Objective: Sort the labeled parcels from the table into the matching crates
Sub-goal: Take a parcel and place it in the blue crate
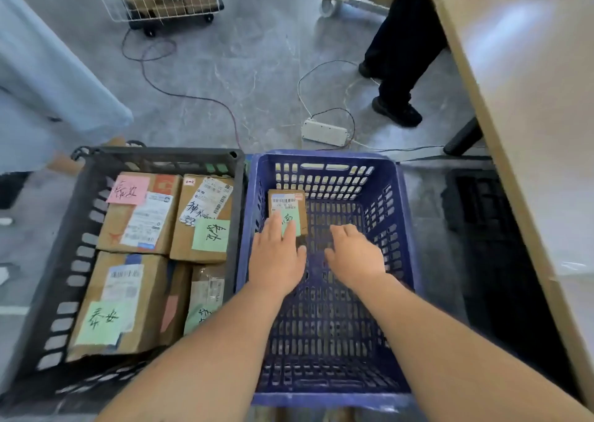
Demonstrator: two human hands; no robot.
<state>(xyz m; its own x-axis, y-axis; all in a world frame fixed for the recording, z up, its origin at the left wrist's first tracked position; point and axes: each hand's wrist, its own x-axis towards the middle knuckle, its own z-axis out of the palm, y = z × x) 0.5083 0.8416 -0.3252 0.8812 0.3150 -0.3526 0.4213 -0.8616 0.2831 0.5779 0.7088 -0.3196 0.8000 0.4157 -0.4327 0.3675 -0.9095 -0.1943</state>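
Reaching down into the blue slotted plastic crate (324, 280), both hands lie flat and open: the left hand (277, 254) rests its fingertips on the small brown cardboard parcel with a green handwritten label (288, 211), seemingly settling it against the far-left corner. The right hand (355, 254) hovers empty beside it, while the black plastic crate (64, 261) to the left holds other labelled boxes.

Two hands, left (276, 257) and right (355, 256); two crates, one black (77, 229) and one blue (385, 229); four parcels in the black crate (138, 212) (202, 219) (119, 302) (205, 293); one parcel in the blue crate (287, 203)
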